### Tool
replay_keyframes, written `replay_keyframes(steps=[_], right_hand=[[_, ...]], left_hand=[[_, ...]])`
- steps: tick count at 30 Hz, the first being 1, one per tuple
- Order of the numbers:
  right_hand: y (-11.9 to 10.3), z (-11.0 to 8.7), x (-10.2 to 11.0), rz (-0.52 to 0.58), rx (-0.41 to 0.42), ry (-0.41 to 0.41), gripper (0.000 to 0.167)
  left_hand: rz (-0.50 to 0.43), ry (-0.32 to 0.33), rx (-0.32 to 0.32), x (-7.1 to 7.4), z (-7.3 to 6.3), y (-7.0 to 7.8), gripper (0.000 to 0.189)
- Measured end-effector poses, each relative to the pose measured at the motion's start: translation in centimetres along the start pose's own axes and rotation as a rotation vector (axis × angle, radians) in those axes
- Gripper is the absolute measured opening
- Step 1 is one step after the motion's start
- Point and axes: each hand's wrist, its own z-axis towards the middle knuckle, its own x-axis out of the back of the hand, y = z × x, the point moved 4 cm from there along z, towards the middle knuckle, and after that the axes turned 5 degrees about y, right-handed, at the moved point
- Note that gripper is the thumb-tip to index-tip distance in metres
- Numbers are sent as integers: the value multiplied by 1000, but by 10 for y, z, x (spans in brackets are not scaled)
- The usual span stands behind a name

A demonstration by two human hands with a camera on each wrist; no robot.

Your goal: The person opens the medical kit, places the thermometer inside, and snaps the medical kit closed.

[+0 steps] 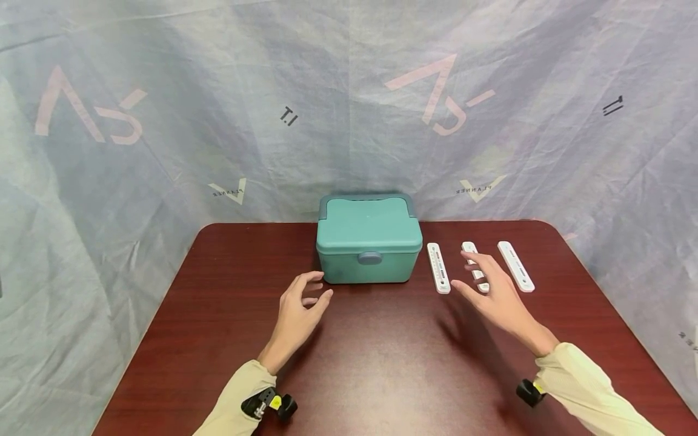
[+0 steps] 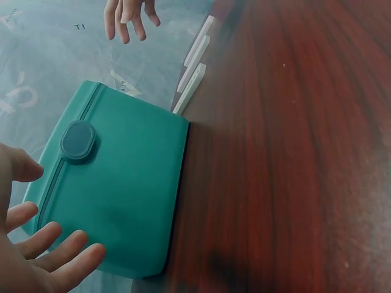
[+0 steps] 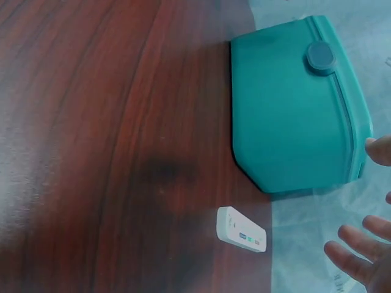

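Note:
A teal lidded box [image 1: 368, 233] with a grey-blue latch [image 1: 369, 258] stands closed at the back of the table. My left hand [image 1: 297, 315] hovers at the box's front left corner, fingers loosely bent and holding nothing. To the right of the box lie three white thermometers: the nearest one [image 1: 438, 268], a middle one [image 1: 470, 248] and a far right one [image 1: 515, 266]. Over the middle thermometer, partly covering it, my right hand [image 1: 498, 300] is held with fingers spread and nothing in its grasp. In the right wrist view one thermometer [image 3: 242, 230] lies beside the box.
The dark red wooden table [image 1: 360, 363] has rounded back corners. A grey printed cloth [image 1: 349, 109] hangs right behind the table and down both sides. Small black cameras [image 1: 286, 407] are strapped at both sleeves.

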Motion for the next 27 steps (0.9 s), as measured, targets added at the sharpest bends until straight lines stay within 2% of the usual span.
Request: replay_keyframes(steps=[11, 13, 18, 20, 27], right_hand=[[-5, 18, -8, 19, 27, -2, 58], [-6, 21, -9, 20, 41, -3, 57], [-8, 27, -13, 21, 69, -1, 55], [-8, 30, -15, 25, 66, 0, 55], [-12, 38, -21, 52, 61, -8, 54]], left_hand=[[-51, 11, -11, -12, 8, 3, 33], [-65, 9, 6, -12, 9, 13, 32], [-97, -11, 21, -17, 13, 13, 34], [-100, -15, 9, -20, 15, 4, 36], [-111, -21, 15, -26, 19, 8, 36]])
